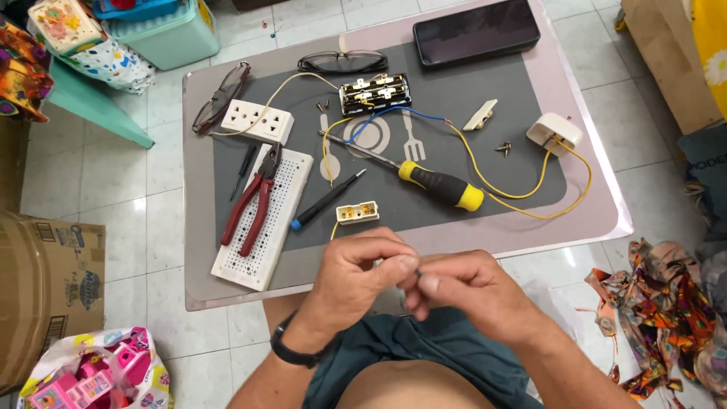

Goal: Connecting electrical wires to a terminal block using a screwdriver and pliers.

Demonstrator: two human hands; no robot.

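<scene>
Your hands met over a small part at the near edge of the low table (pixel 591 227).

Red-handled pliers (pixel 254 201) lay on the white perforated board (pixel 265 220) at left. Your left hand (pixel 356 276) and right hand (pixel 466 291) pinched something too small to identify, fingertips touching, just below the small cream terminal block (pixel 357 213). The yellow-and-black screwdriver (pixel 432 182) rested beyond, with the yellow wire (pixel 530 193) looping right.

At lower centre, the left hand (pixel 356 276) and right hand (pixel 466 291) meet fingertip to fingertip, pinching something too small to tell. Above them on the surface (pixel 606 216) lie a yellow-handled screwdriver (pixel 432 182), red pliers (pixel 254 201), a white breadboard (pixel 284 204) and a yellow wire (pixel 530 197).
</scene>
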